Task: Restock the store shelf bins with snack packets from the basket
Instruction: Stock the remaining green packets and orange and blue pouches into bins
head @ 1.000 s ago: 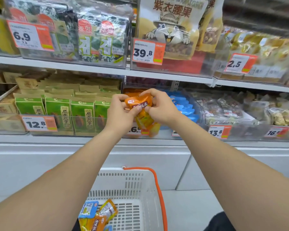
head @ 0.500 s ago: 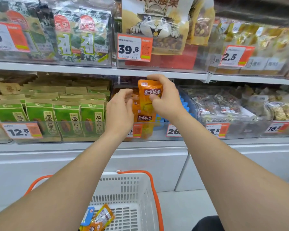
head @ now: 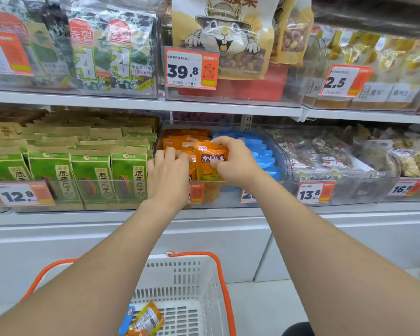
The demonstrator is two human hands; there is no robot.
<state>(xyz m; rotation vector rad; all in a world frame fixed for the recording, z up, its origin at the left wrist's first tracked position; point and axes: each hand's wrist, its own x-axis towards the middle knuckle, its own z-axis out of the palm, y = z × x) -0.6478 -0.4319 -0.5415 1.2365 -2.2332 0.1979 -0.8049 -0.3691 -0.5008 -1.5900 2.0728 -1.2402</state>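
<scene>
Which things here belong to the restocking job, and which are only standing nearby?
Job: orange packet, held by right hand; left hand on the orange row; their clear bin; white basket.
Just nearby: green packets; seaweed packs; squirrel nut bag; 39.8 price tag.

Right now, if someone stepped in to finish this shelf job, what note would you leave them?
Right hand pinches an upright orange packet at the front of the clear bin, in its orange row.
Left hand rests on that row beside it, holding nothing.
Done: this packet is almost seated.
Left: release it, then shelve the loose packets lying in the basket below.
</scene>
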